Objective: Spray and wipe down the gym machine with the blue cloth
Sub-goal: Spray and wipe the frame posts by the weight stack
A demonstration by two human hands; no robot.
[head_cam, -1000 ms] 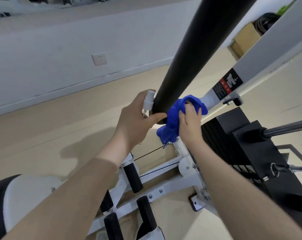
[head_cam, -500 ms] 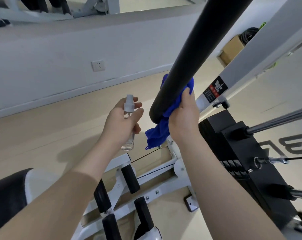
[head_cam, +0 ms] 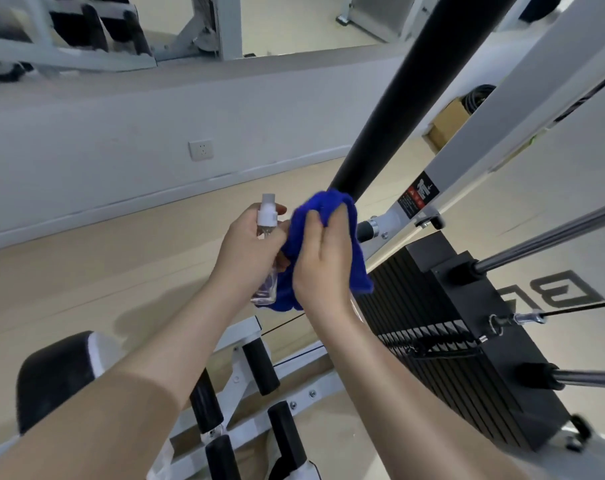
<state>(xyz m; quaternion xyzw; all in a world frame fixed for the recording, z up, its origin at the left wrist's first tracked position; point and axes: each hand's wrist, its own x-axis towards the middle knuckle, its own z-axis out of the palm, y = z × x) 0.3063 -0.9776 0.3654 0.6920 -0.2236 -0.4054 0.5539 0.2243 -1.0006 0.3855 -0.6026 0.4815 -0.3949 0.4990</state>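
Blue cloth [head_cam: 323,247] bunched in my right hand [head_cam: 323,258] over the lower end of the black bar [head_cam: 408,95], left hand [head_cam: 249,244] gripping the spray bottle [head_cam: 267,237] alongside; best to wrap fully and twist round the tip.

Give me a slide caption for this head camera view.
Right hand bunches blue cloth below black bar; left hand holds spray bottle.

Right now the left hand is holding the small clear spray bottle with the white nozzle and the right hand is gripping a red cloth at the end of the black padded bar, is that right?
Not quite: the cloth is blue, not red, as the head view shows. The rest holds: the left hand holds the small clear spray bottle with the white nozzle, and the right hand grips the cloth at the end of the black padded bar.
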